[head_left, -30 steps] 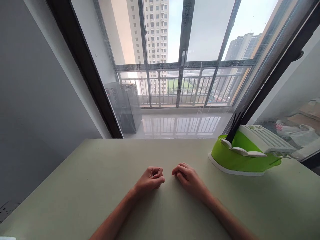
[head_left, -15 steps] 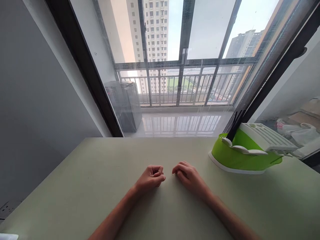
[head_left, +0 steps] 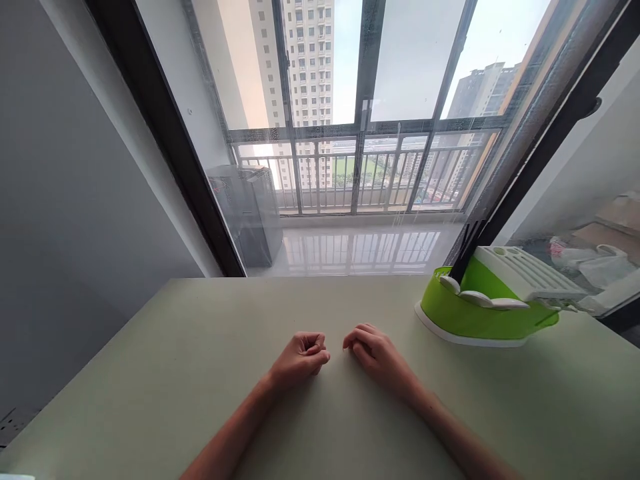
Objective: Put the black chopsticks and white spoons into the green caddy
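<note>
My left hand (head_left: 301, 353) rests on the pale green table (head_left: 210, 347), thumb side up. Its fingers are curled in a loose fist, and no object shows in it. A short gap to its right lies my right hand (head_left: 373, 347), back upward, the fingers bent down toward the tabletop. Nothing can be seen in it either, though the palm side is hidden. Closest to the right hand is a green and white kitchen holder (head_left: 480, 320), which stands apart from it at the table's right.
Dark chopstick-like sticks (head_left: 465, 253) stand in the holder. Behind the table's far edge is a glass door, with a grey appliance (head_left: 247, 213) and a railing (head_left: 390, 177) beyond. A grey wall (head_left: 75, 233) borders the left. White bags (head_left: 605, 263) lie beyond the right edge.
The view has shifted very slightly. Both hands keep the same pose and place on the table.
</note>
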Tool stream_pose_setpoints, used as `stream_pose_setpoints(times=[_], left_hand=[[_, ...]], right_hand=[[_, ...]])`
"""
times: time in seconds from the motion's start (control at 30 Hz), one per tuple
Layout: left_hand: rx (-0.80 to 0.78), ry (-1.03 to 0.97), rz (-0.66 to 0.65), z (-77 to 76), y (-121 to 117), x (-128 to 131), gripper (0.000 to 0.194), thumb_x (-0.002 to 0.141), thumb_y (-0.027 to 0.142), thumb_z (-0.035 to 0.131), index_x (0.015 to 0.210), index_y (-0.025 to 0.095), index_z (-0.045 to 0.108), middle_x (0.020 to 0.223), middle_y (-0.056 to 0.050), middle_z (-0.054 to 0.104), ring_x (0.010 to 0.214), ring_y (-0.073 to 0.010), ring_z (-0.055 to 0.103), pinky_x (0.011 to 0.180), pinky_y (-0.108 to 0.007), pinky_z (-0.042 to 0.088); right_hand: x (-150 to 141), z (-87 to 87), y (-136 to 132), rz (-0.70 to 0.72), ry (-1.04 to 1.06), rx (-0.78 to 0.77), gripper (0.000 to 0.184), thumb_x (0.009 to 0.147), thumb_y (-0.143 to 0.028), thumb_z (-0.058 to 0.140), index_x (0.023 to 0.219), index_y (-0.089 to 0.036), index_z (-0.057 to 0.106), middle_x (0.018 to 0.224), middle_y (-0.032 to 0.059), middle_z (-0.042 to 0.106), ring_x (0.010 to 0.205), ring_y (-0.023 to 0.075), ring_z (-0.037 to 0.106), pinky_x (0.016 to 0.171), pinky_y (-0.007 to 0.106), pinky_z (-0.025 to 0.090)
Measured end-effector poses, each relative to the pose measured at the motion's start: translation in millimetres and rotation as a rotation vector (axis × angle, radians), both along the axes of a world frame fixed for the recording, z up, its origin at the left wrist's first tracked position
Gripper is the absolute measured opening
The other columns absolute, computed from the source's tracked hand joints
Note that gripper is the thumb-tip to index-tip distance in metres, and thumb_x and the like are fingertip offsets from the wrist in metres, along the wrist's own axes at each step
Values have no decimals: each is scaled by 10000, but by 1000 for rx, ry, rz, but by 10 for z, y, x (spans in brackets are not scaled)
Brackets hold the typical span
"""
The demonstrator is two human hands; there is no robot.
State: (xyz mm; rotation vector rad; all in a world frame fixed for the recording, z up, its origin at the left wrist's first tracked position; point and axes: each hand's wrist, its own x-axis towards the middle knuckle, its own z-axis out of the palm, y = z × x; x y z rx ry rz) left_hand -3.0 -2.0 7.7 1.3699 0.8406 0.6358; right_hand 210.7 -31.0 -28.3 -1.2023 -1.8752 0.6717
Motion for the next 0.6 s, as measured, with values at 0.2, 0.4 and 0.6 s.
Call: stream_pose_setpoints(times=[0.2, 0.4, 0.6], left_hand=[[-4, 1, -10, 32, -12, 6, 489, 711, 308, 708, 579, 227, 244, 516, 107, 272, 480, -47, 233, 473, -218, 191], [11, 15, 1, 35, -16, 1, 486, 719, 320, 705, 582, 229, 247, 530, 100, 285, 494, -56, 258, 485, -219, 216], [25, 8, 0, -9, -3, -2, 473, 732, 314, 688, 587, 230, 246, 531, 100, 296, 487, -58, 287, 489, -221, 234]], right_hand=[[4, -7, 1, 7, 5, 1, 254, 929, -131, 454, 871, -238, 676, 907, 24, 687, 918, 195, 613, 849, 335, 455], [12, -23, 4, 11, 13, 9, 249, 924, -122, 465, 870, -244, 676, 904, 17, 686, 918, 194, 618, 853, 330, 456], [15, -27, 5, 12, 21, 5, 249, 926, -121, 462, 865, -245, 669, 904, 16, 682, 916, 191, 616, 843, 325, 455]])
